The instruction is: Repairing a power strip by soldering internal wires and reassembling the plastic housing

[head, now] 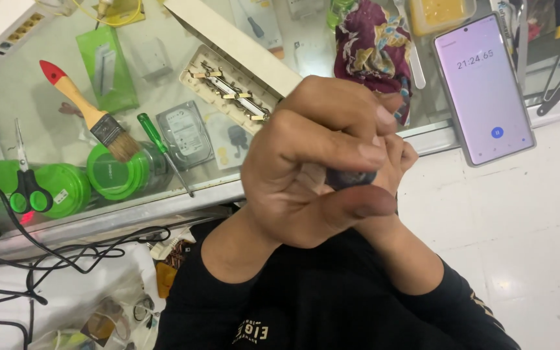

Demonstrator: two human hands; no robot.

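Both my hands are raised close to the camera, pressed together over the edge of a glass counter. My left hand is in front, fingers curled and thumb stretched across. A small dark rounded object sits pinched between its fingers and thumb. My right hand is mostly hidden behind the left; only its fingertips and wrist show, closed against the same dark object. What the object is I cannot tell. Black sleeves cover both forearms.
On the glass counter lie a paintbrush with a red-tipped handle, a green screwdriver, green-handled scissors, a hard drive, a long white device, a patterned cloth and a phone. Black cables trail at the lower left. White floor tiles at right.
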